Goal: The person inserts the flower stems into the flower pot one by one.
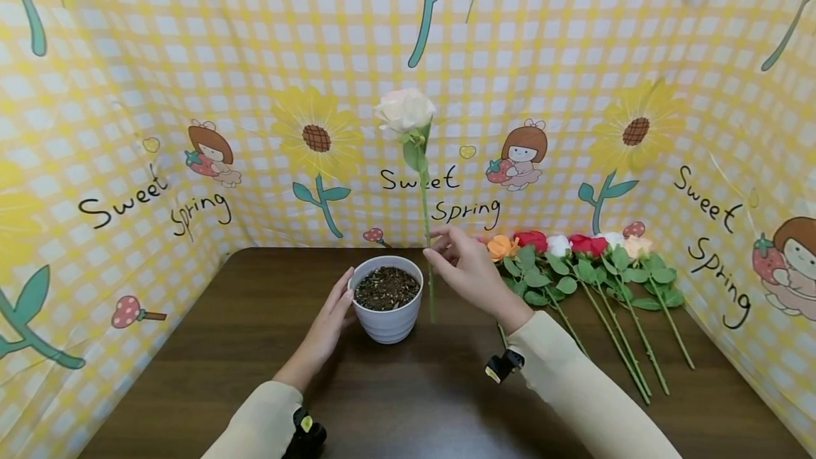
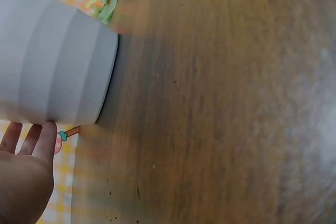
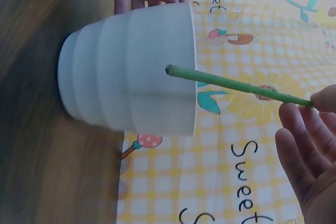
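Note:
A white ribbed flower pot stands upright on the table, filled with dark soil. My left hand touches its left side with fairly straight fingers; in the left wrist view the fingertips rest against the pot wall. With thumb and fingers my right hand pinches the green stem of a pale white rose, held upright just right of the pot. In the right wrist view the stem's cut lower end shows in front of the pot, apart from the soil.
Several more roses lie on the right of the brown table, among them an orange rose and a red rose, their stems pointing toward the front. A yellow checked cloth hangs behind and at both sides.

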`<state>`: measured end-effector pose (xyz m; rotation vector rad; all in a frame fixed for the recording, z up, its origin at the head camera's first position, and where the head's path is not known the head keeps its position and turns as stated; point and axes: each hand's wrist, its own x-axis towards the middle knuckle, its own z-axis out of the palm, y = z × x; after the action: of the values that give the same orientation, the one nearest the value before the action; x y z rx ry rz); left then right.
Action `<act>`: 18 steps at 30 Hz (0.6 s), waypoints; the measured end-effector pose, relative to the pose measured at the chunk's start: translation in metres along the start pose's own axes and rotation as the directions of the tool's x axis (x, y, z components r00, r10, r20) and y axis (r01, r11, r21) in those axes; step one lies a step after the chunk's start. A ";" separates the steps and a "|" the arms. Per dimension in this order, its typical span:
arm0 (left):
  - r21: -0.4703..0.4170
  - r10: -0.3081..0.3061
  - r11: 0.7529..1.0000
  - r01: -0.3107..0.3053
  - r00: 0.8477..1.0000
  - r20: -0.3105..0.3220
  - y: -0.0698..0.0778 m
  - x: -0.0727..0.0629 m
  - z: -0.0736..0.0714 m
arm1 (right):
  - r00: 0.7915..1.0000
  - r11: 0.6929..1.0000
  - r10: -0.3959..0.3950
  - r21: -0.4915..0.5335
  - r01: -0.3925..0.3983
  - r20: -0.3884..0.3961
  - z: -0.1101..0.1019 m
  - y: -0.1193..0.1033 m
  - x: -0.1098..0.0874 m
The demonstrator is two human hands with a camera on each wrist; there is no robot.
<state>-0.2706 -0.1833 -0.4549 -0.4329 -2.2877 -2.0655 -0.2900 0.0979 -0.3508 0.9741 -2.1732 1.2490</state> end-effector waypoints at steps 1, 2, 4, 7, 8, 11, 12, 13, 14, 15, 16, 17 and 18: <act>0.001 -0.001 1.000 0.001 1.000 -0.002 0.000 0.000 0.000 | 1.000 1.000 -0.006 0.001 0.006 -0.006 0.002 -0.001 0.003; 0.002 0.000 1.000 0.000 1.000 -0.003 0.000 0.000 0.000 | 1.000 1.000 -0.013 0.003 0.014 -0.013 0.003 -0.003 0.005; 0.009 -0.004 1.000 0.004 1.000 -0.009 -0.001 0.000 -0.001 | 0.999 1.000 -0.023 0.018 0.023 -0.026 0.007 -0.005 0.011; 0.016 -0.008 1.000 0.008 1.000 -0.015 -0.001 0.001 -0.001 | 0.999 0.998 -0.032 0.052 0.034 -0.040 0.012 -0.008 0.018; 0.015 -0.006 1.000 0.007 1.000 -0.014 -0.001 0.001 -0.001 | 0.998 0.997 -0.037 0.059 0.040 -0.044 0.013 -0.008 0.020; 0.010 -0.009 1.000 0.009 1.000 -0.011 -0.001 0.000 0.000 | 0.997 0.997 -0.057 0.056 0.060 -0.058 0.018 -0.009 0.026; 0.008 -0.008 1.000 0.009 1.000 -0.007 -0.001 0.000 0.000 | 0.996 0.997 -0.064 0.046 0.067 -0.062 0.020 -0.009 0.027; 0.009 -0.011 1.000 0.011 1.000 -0.006 -0.001 0.000 0.000 | 0.995 0.997 -0.072 0.036 0.075 -0.066 0.022 -0.009 0.028; 0.008 -0.010 1.000 0.010 1.000 -0.003 -0.001 0.000 0.000 | 0.995 0.996 -0.075 0.039 0.078 -0.064 0.024 -0.009 0.030; 0.008 -0.009 1.000 0.009 1.000 -0.002 -0.001 0.000 0.000 | 0.995 0.996 -0.078 0.040 0.081 -0.064 0.026 -0.009 0.031; 0.006 -0.007 1.000 0.007 1.000 0.000 -0.001 0.000 -0.001 | 0.995 0.996 -0.081 0.041 0.084 -0.066 0.027 -0.009 0.033; 0.005 -0.005 1.000 0.005 1.000 0.001 -0.001 0.001 0.000 | 0.995 0.995 -0.080 0.050 0.083 -0.061 0.029 -0.010 0.035; 0.003 -0.001 1.000 0.001 1.000 0.002 0.000 0.001 0.000 | 0.995 0.995 -0.081 0.061 0.084 -0.057 0.031 -0.010 0.036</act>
<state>-0.2715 -0.1835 -0.4550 -0.4331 -2.2926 -2.0626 -0.3072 0.0544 -0.3362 1.0326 -2.0423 1.2970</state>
